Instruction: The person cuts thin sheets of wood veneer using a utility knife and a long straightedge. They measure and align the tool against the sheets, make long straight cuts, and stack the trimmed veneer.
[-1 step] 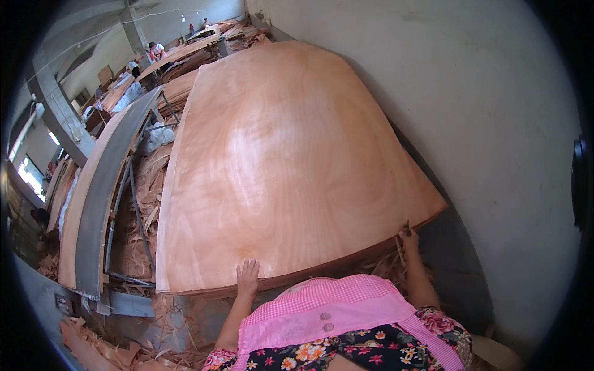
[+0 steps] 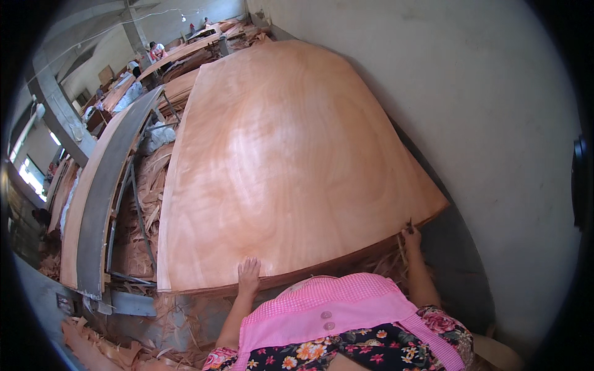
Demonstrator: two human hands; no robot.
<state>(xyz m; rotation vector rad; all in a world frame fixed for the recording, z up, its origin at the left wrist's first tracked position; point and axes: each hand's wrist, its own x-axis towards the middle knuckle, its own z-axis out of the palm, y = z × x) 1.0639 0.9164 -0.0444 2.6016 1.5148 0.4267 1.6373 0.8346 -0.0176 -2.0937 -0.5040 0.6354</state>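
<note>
A large, pale reddish-brown wood veneer sheet (image 2: 291, 154) lies on a stack of similar sheets, its near edge just in front of my body. My left hand (image 2: 249, 272) rests flat on it near the front edge, fingers stretched out. At the right part of the near edge, my right hand (image 2: 411, 238) is closed around a small dark pointed tool (image 2: 409, 226). The tool's tip stands over the veneer's edge; its exact kind is too small to tell.
On the left, a long narrow table (image 2: 93, 210) with a dark strip runs alongside a metal frame (image 2: 137, 210). Veneer scraps (image 2: 151, 185) pile up between it and the stack. A grey wall (image 2: 489, 123) stands on the right. A co-worker (image 2: 157, 52) stands far back by other stacks.
</note>
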